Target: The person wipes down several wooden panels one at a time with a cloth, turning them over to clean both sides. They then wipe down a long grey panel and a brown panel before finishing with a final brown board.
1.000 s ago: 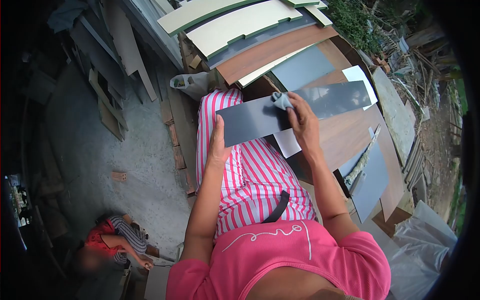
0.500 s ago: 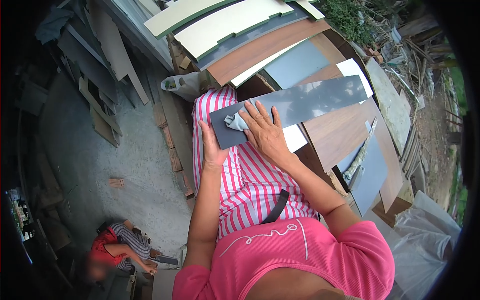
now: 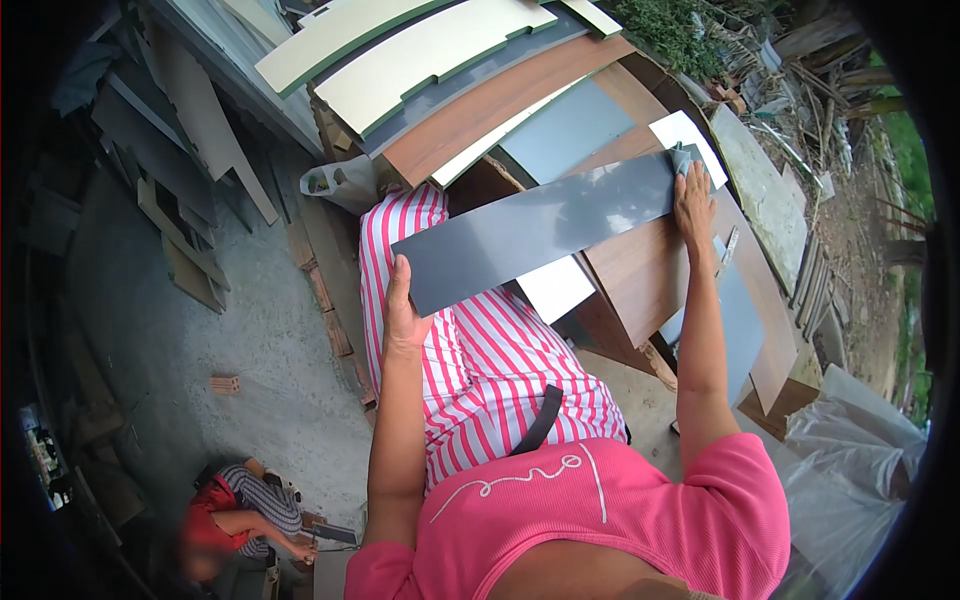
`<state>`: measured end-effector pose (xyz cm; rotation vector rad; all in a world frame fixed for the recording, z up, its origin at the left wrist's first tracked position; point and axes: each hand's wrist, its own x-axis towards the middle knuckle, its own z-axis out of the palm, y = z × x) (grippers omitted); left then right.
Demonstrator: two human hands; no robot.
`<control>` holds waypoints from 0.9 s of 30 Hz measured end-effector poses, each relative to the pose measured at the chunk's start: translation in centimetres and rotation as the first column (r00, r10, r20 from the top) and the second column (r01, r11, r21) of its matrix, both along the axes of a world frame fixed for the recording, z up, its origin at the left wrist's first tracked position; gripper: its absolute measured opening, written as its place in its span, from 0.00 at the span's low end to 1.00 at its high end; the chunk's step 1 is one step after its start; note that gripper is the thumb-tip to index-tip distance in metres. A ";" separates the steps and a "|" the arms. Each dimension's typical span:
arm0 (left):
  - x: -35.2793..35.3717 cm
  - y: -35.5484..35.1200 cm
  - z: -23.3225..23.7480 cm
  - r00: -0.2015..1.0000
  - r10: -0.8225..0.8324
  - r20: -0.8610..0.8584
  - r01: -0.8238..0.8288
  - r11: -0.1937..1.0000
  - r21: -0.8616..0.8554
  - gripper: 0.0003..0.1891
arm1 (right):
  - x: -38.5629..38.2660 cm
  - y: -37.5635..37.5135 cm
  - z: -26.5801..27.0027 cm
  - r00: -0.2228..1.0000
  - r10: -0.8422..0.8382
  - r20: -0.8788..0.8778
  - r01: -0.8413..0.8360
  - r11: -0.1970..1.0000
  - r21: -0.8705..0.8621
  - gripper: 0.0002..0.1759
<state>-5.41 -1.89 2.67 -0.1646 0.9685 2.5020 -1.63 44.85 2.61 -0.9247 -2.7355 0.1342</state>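
1. Head view: the grey board (image 3: 540, 230) slanted over the striped trousers (image 3: 480, 350), a white panel (image 3: 555, 288) showing beneath its middle.
2. The left hand (image 3: 405, 318) held the board's left end (its fingers were hidden underneath).
3. The right hand (image 3: 694, 205), closed over a cloth (image 3: 684, 158), had swept to the board's right end, so the wiping apparently spanned its length.

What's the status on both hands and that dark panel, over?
Left hand holding dark panel by near end. Right hand holding cloth against far end. Brown board partly beneath panel; contact unclear.
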 end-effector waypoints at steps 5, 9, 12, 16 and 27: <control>0.0 -0.2 -0.6 1.000 0.005 0.001 -0.005 1.000 0.005 0.25 | 0.4 5.2 -0.1 0.995 -0.094 -0.021 0.094 0.996 -0.001 0.27; 0.0 -0.3 -0.8 1.000 0.008 0.018 -0.007 1.000 -0.021 0.26 | 1.6 7.2 1.0 0.975 -0.221 0.016 0.220 0.955 -0.200 0.25; 0.1 -0.4 -0.6 1.000 0.001 0.018 0.000 0.999 -0.044 0.28 | 1.8 2.0 3.4 0.945 -0.061 -0.320 0.065 0.998 0.002 0.23; 0.0 0.0 0.6 1.000 0.000 0.005 0.000 0.999 -0.050 0.30 | 0.1 -12.4 7.4 0.858 0.324 -0.399 -0.381 0.922 -0.069 0.21; 1.2 -0.4 3.0 0.948 0.100 -0.301 -0.229 0.872 -0.432 0.29 | 0.4 -29.0 5.9 0.492 0.851 -0.183 -0.869 0.470 -0.154 0.25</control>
